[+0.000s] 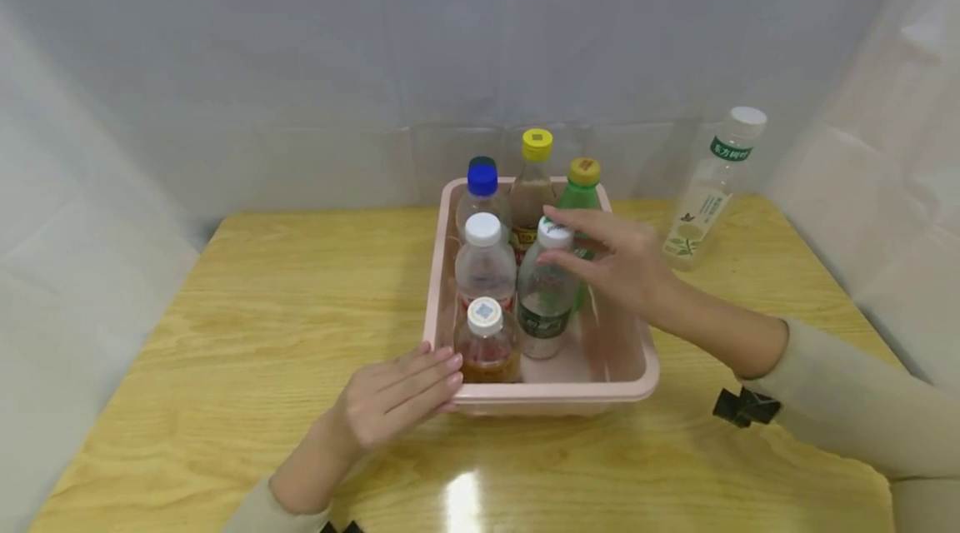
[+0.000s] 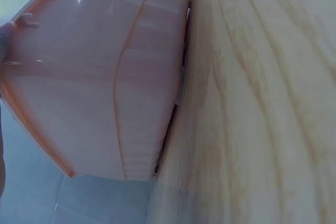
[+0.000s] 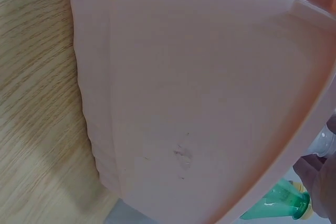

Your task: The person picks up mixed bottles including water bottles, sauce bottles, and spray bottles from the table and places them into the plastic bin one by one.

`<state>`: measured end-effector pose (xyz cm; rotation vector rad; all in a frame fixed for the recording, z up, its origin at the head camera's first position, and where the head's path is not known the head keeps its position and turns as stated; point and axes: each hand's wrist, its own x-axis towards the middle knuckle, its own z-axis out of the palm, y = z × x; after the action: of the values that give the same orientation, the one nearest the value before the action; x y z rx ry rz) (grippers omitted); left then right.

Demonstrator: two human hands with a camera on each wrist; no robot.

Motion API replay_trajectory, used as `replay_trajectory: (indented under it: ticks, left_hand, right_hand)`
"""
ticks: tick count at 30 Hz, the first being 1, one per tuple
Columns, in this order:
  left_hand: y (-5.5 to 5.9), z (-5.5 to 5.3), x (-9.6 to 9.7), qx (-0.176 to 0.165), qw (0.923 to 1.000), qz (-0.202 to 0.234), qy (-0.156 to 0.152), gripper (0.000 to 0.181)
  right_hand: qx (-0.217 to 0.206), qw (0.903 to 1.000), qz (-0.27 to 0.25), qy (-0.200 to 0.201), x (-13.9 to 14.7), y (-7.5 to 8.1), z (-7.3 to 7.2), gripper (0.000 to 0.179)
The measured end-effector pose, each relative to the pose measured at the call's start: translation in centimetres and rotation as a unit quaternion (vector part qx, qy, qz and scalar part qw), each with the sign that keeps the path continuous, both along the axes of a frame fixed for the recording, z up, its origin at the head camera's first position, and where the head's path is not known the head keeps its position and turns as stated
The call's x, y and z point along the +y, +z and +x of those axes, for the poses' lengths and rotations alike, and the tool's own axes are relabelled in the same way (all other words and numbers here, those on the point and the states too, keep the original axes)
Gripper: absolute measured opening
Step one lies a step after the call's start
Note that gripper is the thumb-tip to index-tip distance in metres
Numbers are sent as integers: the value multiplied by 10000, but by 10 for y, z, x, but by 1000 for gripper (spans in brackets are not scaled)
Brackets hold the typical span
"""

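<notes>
A pink plastic basin (image 1: 551, 392) holds several plastic bottles standing upright. My left hand (image 1: 401, 396) rests on its near left corner, fingers straight along the rim. Over the basin, my right hand (image 1: 618, 254) pinches the white cap of a clear bottle with a dark green label (image 1: 545, 316). Beside that one stand a bottle with amber contents and a white cap (image 1: 487, 350), another white-capped bottle (image 1: 485, 266), and a blue-capped bottle (image 1: 482, 204). Farther back are a yellow-capped bottle (image 1: 531, 191) and a green bottle (image 3: 278, 202). The wrist views mostly show the basin's outer walls.
A tall clear bottle with a white cap and green neck band (image 1: 705, 191) stands on the wooden table (image 1: 300, 291), right of the basin. Pale sheeting (image 1: 337, 58) rises behind the table and at both sides. A black clip (image 1: 746, 406) is by the right sleeve.
</notes>
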<state>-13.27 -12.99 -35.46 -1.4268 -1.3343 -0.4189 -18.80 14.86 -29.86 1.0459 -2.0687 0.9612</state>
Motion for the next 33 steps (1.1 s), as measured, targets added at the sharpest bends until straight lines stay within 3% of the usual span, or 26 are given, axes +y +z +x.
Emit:
replay_trajectory:
  ticks: [20, 33]
  left_hand:
    - [1, -1, 1, 57, 10000, -2, 13, 16]
    - [1, 1, 1, 70, 10000, 20, 40, 16]
  right_hand:
    - [256, 9987, 351, -254, 6, 4, 1, 65]
    - [605, 9980, 84, -190, 20, 11, 1, 56]
